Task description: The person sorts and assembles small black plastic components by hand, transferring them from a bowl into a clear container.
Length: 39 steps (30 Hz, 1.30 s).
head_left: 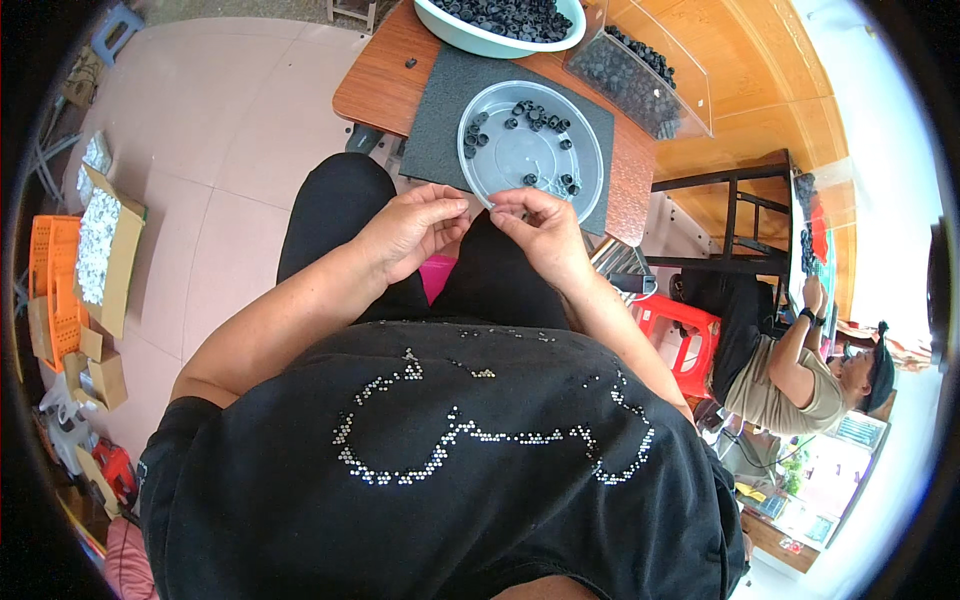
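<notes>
My left hand (425, 228) hovers over my lap, just off the near rim of a shallow grey translucent basin (505, 150). Its thumb and fingertips are closed together; anything between them is too small to make out. At the basin's near edge my right hand (545, 228) pinches with thumb and forefinger, and a tiny pale bit shows at the tips, its kind unclear. A small gap separates the two hands. Inside the basin lie several small black ring-like parts (537, 117), with small clear pieces (552, 183) at the side close to my right hand.
The basin rests on a dark mat (430, 130) on a brown wooden table (375, 85). Behind it stand a pale green bowl (480, 42) and a clear box (625, 80), both full of black parts. A red stool (690, 345) and a seated person (800, 370) are at right; cartons (125, 255) at left.
</notes>
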{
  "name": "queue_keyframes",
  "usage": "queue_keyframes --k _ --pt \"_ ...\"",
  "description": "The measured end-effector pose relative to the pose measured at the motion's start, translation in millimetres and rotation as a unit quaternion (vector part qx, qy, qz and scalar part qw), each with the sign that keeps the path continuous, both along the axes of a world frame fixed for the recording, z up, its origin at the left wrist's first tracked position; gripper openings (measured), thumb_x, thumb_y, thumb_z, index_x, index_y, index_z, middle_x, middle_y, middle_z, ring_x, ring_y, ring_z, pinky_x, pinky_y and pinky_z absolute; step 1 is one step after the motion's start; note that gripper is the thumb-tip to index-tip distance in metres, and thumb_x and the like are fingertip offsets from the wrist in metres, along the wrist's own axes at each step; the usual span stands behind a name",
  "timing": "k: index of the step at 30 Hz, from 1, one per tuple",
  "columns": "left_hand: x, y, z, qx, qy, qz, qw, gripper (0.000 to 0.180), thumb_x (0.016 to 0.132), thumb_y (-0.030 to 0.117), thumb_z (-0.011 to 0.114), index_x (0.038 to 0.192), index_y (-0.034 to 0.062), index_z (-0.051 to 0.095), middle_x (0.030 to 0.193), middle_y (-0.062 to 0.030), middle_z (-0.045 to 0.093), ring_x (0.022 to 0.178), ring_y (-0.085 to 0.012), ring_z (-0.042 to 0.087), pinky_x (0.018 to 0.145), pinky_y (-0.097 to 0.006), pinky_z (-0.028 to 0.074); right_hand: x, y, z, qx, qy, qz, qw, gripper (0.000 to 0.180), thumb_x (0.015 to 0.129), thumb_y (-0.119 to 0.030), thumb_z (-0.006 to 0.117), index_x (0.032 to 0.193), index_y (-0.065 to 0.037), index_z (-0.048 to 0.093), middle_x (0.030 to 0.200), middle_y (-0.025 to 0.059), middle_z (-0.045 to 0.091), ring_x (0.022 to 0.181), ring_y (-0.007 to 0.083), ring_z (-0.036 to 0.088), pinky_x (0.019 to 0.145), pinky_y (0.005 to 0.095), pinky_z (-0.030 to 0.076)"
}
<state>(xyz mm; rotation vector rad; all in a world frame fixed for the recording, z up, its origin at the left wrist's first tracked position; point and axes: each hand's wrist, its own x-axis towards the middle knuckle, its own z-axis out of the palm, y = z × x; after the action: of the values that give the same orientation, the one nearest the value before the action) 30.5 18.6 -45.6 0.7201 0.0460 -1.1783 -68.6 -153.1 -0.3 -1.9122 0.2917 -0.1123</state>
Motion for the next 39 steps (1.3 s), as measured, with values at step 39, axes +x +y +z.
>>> queue_keyframes --k 39 --pt "-11.6 2.0 19.9 -0.133 0.108 -0.044 0.984 0.021 0.095 0.018 0.054 0.11 0.0038 0.058 0.094 -0.0017 0.06 0.086 -0.0089 0.058 0.077 -0.023 0.05 -3.9 31.7 18.6 -0.053 -0.147 -0.055 0.986 0.016 0.076 0.008 0.066 0.09 0.0 0.065 0.093 0.0086 0.06 0.074 0.0117 0.061 0.061 0.0214 0.05"
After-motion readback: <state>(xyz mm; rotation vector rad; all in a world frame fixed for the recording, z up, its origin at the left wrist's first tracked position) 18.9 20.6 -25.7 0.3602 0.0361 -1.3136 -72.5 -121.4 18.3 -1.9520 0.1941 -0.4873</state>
